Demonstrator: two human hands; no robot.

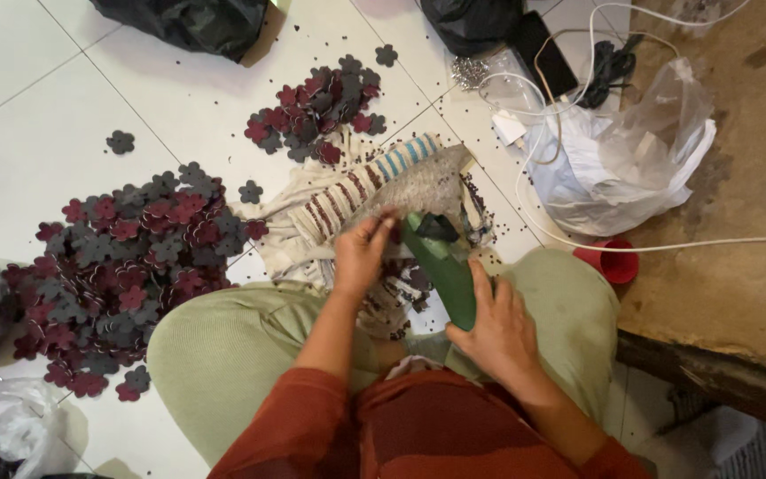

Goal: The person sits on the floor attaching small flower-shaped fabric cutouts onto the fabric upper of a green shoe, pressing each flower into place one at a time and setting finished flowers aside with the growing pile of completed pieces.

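1. The right hand (498,333) is wrapped around the lower end of a green tool (447,270), a long smooth handle-like piece that slants up and to the left over the person's lap; the fingers are curled closed on it.
2. The tool is dark green, with a black part at its upper end, which lies against the striped cloth (361,200).
3. The left hand (361,253) is just beside the tool's upper end, its fingers bent and pinched together at the cloth; whether it holds something small between the fingertips cannot be told.
4. The striped cloth is cream with dark red stripes and a band of blue ones, bunched on the white tiled floor (37,98) in front of the knees, with a grey speckled patch on top.
5. To the left lies a large heap of flower-shaped cutouts (126,257) in maroon and dark grey; a smaller heap (321,106) lies beyond the cloth.
6. Tiny dark bits are scattered about the cloth and tiles.
7. To the right sit a clear plastic bag (631,155), white cables (569,80) and a red cup (612,262).
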